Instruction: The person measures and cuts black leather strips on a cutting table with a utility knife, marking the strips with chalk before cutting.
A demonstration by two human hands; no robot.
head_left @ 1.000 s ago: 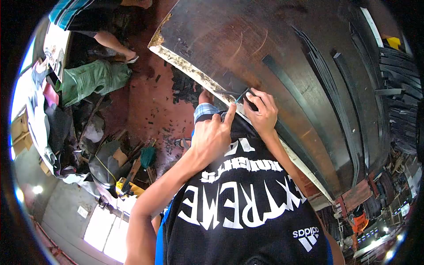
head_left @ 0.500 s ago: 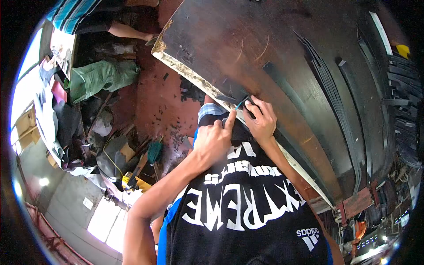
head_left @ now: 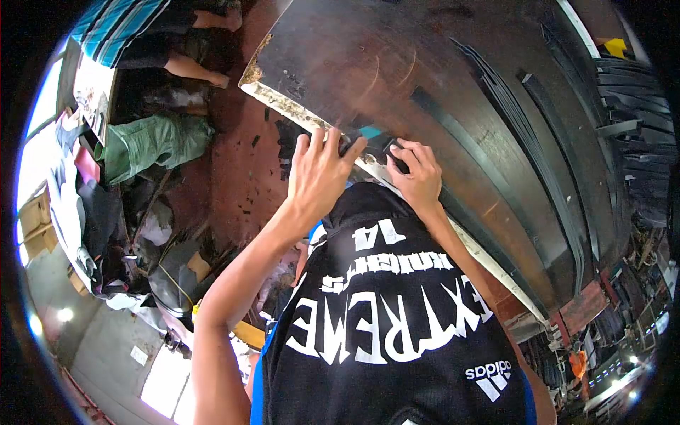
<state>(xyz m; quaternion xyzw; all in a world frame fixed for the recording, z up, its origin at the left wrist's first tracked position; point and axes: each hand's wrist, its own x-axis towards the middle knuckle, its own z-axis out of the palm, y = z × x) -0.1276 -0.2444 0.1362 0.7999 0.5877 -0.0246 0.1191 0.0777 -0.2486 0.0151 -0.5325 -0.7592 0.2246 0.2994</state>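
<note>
My left hand (head_left: 319,170) is at the pale edge of the dark table, fingers bent over it. A dark strip (head_left: 346,146) shows between its thumb and fingers, mostly hidden by them. My right hand (head_left: 416,173) is closed around a small black block (head_left: 399,161), thumb and fingertips pressed to it, just inside the same edge. A flat teal piece (head_left: 370,132) lies on the tabletop just beyond the gap between my hands.
The large dark table (head_left: 340,64) carries long black strips (head_left: 506,113) on its right. More black strips (head_left: 637,95) are piled past its far side. Black scraps (head_left: 283,145) litter the red floor. A green sack (head_left: 156,145) and another person's leg (head_left: 195,69) are at upper left.
My left hand has moved left and up, away from my right hand, onto the table edge. The teal piece now shows broad rather than as a thin line. The other person's legs have shifted.
</note>
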